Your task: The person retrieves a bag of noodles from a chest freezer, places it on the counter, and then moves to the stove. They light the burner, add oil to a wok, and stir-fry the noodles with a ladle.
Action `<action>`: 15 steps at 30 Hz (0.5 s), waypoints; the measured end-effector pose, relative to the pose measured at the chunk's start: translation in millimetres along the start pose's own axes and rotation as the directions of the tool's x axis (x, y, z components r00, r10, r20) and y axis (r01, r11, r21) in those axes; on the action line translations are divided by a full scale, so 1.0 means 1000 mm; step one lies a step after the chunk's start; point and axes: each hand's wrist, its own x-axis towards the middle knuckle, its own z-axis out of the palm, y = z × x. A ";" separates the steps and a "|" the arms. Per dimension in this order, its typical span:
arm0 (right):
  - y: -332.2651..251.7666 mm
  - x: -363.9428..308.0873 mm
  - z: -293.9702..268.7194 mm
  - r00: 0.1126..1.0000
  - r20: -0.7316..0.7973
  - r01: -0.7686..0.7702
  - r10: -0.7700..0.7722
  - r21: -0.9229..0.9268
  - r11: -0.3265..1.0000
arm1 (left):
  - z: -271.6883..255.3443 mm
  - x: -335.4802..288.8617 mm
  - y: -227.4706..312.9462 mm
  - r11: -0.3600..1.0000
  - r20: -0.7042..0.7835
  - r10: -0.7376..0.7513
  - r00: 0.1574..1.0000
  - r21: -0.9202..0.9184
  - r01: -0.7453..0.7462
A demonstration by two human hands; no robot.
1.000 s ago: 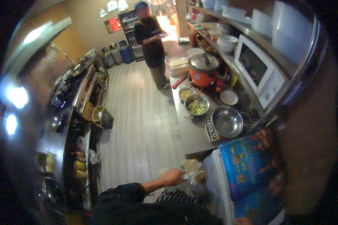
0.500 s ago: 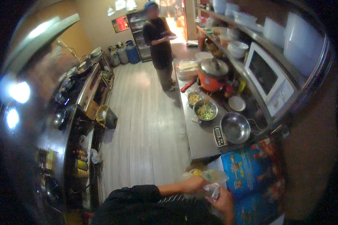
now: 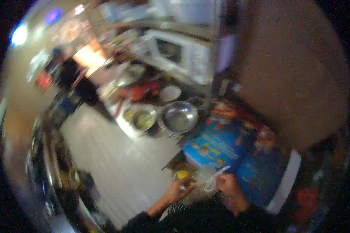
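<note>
1. Translucent plastic makes up the bag [image 3: 202,176], which sits low in front of our body, between our two hands; we judge it is placed this close so that both can reach it easily.
2. Our right hand [image 3: 230,187] is clenched round a white strip of plastic [image 3: 217,180] at the bag's right side, probably because such limp stuff needs a firm hold to stay spread. Whether the strip is the bag's own edge, we cannot tell.
3. Our left hand [image 3: 179,190] curls its fingers at the bag's left side, just below a round yellow thing [image 3: 182,174]. Blur hides whether those fingers grip anything, so we cannot tell.
4. Ahead and to the right we see a blue printed cover [image 3: 212,145], near the right hand; its broad spread seems meant to shield what lies beneath.
5. Farther off, a metal bowl [image 3: 179,118] stands at the near end of the counter [image 3: 127,127], beside a bowl of greenish food [image 3: 144,119]. We suppose they are grouped there for easy reach.
</note>
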 end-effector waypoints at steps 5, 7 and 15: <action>0.013 -0.028 -0.071 0.964 -0.241 0.149 -0.111 0.146 0.978 | -0.001 0.018 0.039 0.986 -0.086 0.059 0.995 0.159 -0.045; 0.016 -0.028 -0.101 0.956 -0.259 0.165 -0.136 0.095 0.982 | -0.001 0.038 0.055 0.980 -0.136 0.077 0.988 0.191 -0.050; 0.084 -0.014 -0.141 0.913 -0.366 0.143 -0.181 -0.129 0.981 | 0.016 0.126 0.100 0.948 -0.209 0.285 0.935 -0.085 -0.307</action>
